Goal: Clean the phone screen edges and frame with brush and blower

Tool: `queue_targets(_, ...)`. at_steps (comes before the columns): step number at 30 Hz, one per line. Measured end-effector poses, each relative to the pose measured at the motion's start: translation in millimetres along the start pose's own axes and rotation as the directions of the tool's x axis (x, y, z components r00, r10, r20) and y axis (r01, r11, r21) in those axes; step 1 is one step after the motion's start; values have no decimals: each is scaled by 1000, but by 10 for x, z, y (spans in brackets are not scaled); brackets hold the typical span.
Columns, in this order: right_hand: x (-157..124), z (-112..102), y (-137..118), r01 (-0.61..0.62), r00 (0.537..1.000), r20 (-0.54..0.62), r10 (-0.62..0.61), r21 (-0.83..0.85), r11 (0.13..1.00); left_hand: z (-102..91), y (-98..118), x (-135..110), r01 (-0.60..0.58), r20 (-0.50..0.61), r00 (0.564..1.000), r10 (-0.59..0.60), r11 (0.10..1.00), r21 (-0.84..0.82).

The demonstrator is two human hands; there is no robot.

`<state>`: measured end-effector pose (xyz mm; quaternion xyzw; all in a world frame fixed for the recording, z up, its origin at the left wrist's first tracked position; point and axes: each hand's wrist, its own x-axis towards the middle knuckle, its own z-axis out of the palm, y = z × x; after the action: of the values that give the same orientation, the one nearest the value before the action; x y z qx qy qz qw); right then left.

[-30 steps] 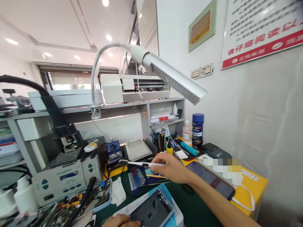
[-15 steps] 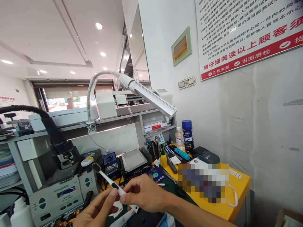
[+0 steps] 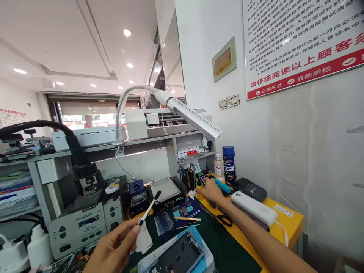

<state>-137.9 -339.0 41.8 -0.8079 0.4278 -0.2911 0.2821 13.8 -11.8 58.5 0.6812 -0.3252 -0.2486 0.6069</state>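
The left hand point(image 3: 113, 242) pinched a slim brush point(image 3: 148, 213) between thumb and bent fingers, its smooth white handle slanting up to a dark, stubby head. The right hand point(image 3: 212, 190) reached out over the far part of the bench, fingers bent down at a small yellow bottle point(image 3: 200, 196); whether they gripped anything could not be told.

Near the bench's front edge lay a phone shell point(image 3: 184, 256), a shallow, dark rectangle with a pale, thin rim and small cut-outs. It rested tilted on a blue-and-white block point(image 3: 208, 252), to the right of the left hand, below the brush. Beneath spread a dull, dark green mat point(image 3: 233, 248). A crumpled white tissue point(image 3: 144, 239) lay just beside the left hand's fingertips. Scissors point(image 3: 209, 212) with steel blades and black looped handles lay near the right forearm. Past that forearm sat a glossy white power bank point(image 3: 253, 206), long with rounded edges. Behind the right hand stood a blue-capped spray can point(image 3: 229, 167), a tall cylinder.
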Motion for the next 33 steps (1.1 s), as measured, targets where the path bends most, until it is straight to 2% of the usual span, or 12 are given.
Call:
queue_targets(4, 23, 179, 62, 25, 1000, -3, -25, -25, 999, -52, -51, 15, 5, 117, 993, -2, 1000, -27)
queue_targets(6, 12, 204, 89, 57, 998, -18, -56, 10, 998, -65, -33, -12, 52, 164, 986, -39, 996, -75)
queue_targets(10, 29, 159, 126, 112, 994, -28, -109, 160, 981, -81, 73, -112, 178, 253, 959, -128, 967, -183)
queue_targets(13, 10, 121, 83, 118, 993, -10, -122, 343, 932, -129, 107, -170, 213, 352, 930, -105, 935, -284)
queue_targets(15, -44, 104, 19, 98, 991, 30, -130, 491, 866, -180, 84, -184, 238, 446, 894, -40, 887, -397)
queue_targets(19, -203, 36, -112, -34, 959, 215, -187, 736, 677, -235, 17, -178, 272, 613, 776, 151, 797, -540)
queue_targets(21, -276, -22, -148, -128, 919, 322, -229, 791, 599, -202, 21, -179, 254, 626, 759, 177, 806, -535)
queue_targets(22, -308, -54, -157, -171, 894, 369, -255, 806, 567, -170, 35, -184, 231, 597, 784, 169, 814, -534)
queue_targets(25, -395, -138, -162, -280, 796, 493, -352, 815, 507, -64, 89, -199, 125, 382, 922, 64, 885, -449)
queue_targets(27, -447, -175, -158, -330, 720, 552, -420, 805, 493, -26, 105, -195, 85, 227, 974, -25, 962, -259)
queue_targets(30, -498, -202, -150, -369, 604, 615, -507, 780, 506, -44, 78, -169, 35, 125, 992, -28, 998, -60)
queue_targets(33, -504, -209, -132, -371, 486, 668, -563, 741, 560, -81, 29, -152, 40, 155, 987, -36, 999, -18)
